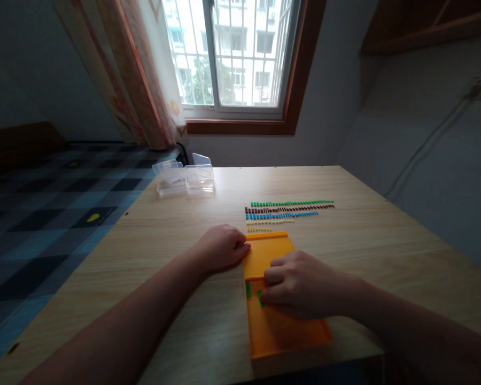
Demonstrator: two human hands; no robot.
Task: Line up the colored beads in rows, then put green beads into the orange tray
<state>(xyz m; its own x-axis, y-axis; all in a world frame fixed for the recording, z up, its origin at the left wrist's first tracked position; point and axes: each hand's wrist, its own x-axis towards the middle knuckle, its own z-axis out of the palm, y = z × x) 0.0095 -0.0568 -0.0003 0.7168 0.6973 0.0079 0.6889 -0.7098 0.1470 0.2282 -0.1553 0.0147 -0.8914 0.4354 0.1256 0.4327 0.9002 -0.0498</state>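
A shallow orange plastic tray with two compartments lies near the table's front edge. My left hand is closed at its upper left corner, the thumb and fingertips on the rim. Over the lower compartment, my right hand has its fingers pinched on a small green piece, which is partly covered by the fingertips. Another small green piece stands against the compartment's left wall, just below the divider.
Beyond the tray, small pieces lie in rows: green, brown, blue, cream and yellow. Clear plastic boxes with raised lids stand at the table's back left. A bed adjoins the left side.
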